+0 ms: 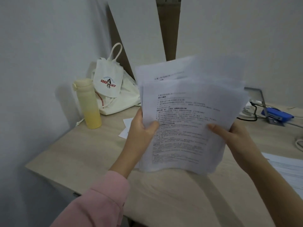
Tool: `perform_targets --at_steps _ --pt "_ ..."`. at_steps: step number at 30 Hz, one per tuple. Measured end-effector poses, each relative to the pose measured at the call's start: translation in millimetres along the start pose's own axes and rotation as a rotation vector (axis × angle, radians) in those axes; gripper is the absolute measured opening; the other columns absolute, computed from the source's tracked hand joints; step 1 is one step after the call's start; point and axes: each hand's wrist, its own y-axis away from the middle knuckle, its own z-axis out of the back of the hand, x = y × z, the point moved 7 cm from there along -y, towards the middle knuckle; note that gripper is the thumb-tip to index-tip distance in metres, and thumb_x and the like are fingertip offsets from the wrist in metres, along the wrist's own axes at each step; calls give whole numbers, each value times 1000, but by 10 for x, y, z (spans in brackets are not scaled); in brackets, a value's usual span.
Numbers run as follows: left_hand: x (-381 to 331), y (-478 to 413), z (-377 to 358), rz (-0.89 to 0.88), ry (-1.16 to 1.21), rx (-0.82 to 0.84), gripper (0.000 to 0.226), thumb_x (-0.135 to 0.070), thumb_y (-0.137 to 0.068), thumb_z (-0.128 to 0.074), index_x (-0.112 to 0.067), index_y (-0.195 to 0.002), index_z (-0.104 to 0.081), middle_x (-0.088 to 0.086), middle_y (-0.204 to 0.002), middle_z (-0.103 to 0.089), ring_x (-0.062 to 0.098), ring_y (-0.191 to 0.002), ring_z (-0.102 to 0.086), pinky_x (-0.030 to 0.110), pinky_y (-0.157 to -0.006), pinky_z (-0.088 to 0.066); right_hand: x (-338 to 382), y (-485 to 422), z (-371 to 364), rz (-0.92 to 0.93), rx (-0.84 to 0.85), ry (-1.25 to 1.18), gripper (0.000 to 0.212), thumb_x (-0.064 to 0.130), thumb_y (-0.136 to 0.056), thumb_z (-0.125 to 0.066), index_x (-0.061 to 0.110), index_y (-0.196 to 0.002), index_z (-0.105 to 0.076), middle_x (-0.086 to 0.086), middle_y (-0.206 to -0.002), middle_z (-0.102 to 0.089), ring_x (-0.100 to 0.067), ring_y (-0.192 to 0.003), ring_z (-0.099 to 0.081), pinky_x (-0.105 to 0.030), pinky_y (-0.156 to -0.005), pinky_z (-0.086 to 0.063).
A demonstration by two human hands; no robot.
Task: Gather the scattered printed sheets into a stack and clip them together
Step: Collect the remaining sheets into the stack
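Note:
I hold a loose bundle of printed sheets (188, 115) up above the wooden desk (78, 148), their edges uneven and fanned at the top. My left hand (141, 130) grips the bundle's left edge, thumb on the front page. My right hand (232, 136) grips the right edge, its thumb also lying across the print. Another printed sheet (290, 169) lies flat on the desk at the right edge. A small white paper (127, 128) lies on the desk behind my left hand. No clip is visible.
A pale yellow bottle (88, 104) stands at the desk's back left beside a white tote bag (111, 89). At the back right sit a blue device (277, 113), cables and a metal stand (260, 99). The desk's left edge borders the wall.

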Motion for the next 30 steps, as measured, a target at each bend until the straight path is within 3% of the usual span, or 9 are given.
perform_targets --at_steps 3,6,11,14,20,24,26,30 --pt "-124 -33 0 -41 40 -48 37 4 -85 -54 -18 -115 -53 -13 -100 -64 -8 -85 -64 10 -72 -51 145 6 15 49 34 -107 28 25 -75 -63 23 -103 -66 6 -106 -72 -13 -97 -68 -34 -85 -52" --pt "-170 -41 83 -88 100 -105 30 -6 -79 -59 -24 -102 -55 -8 -96 -64 4 -88 -63 18 -73 -53 253 -2 59 106 57 -193 46 34 -67 -65 22 -111 -63 7 -111 -71 -10 -99 -67 -25 -78 -56" --pt "203 132 126 13 68 -92 31 -17 -71 -57 -31 -97 -52 -8 -99 -62 8 -94 -61 23 -79 -54 -254 89 81 -34 15 -49 27 21 -80 -62 27 -106 -62 18 -97 -73 0 -90 -68 -23 -78 -49" --pt "343 227 33 68 71 -81 38 -18 -69 -57 -32 -104 -50 -7 -110 -62 10 -105 -61 19 -80 -53 -518 149 6 -102 -4 -17 25 16 -86 -59 21 -110 -61 11 -103 -71 -8 -96 -66 -32 -90 -49" --pt "33 112 75 -61 52 -122 35 -9 -78 -58 -34 -100 -48 -8 -104 -60 8 -99 -60 20 -80 -53 -139 93 134 23 -113 -65 24 14 -86 -58 18 -109 -61 6 -107 -67 -8 -97 -64 -22 -77 -47" --pt "-41 148 -14 -112 27 -70 46 3 -84 -58 -35 -104 -43 -16 -104 -57 -12 -91 -59 8 -73 -48 -75 101 165 36 -108 -24 36 7 -86 -57 12 -122 -54 2 -114 -65 -11 -102 -62 -27 -83 -50" --pt "-62 149 -81 -123 5 -49 46 3 -84 -57 -36 -104 -43 -20 -103 -58 -13 -92 -60 7 -75 -48 -12 99 139 49 -112 -8 32 4 -88 -54 17 -117 -56 4 -111 -65 -9 -101 -61 -32 -88 -49" --pt "-190 84 -127 -166 -4 -37 46 -3 -81 -56 -36 -111 -42 -28 -97 -63 -7 -96 -62 10 -75 -49 272 86 145 155 -123 -63 31 9 -88 -54 36 -103 -58 14 -103 -67 -6 -95 -63 -26 -79 -48"
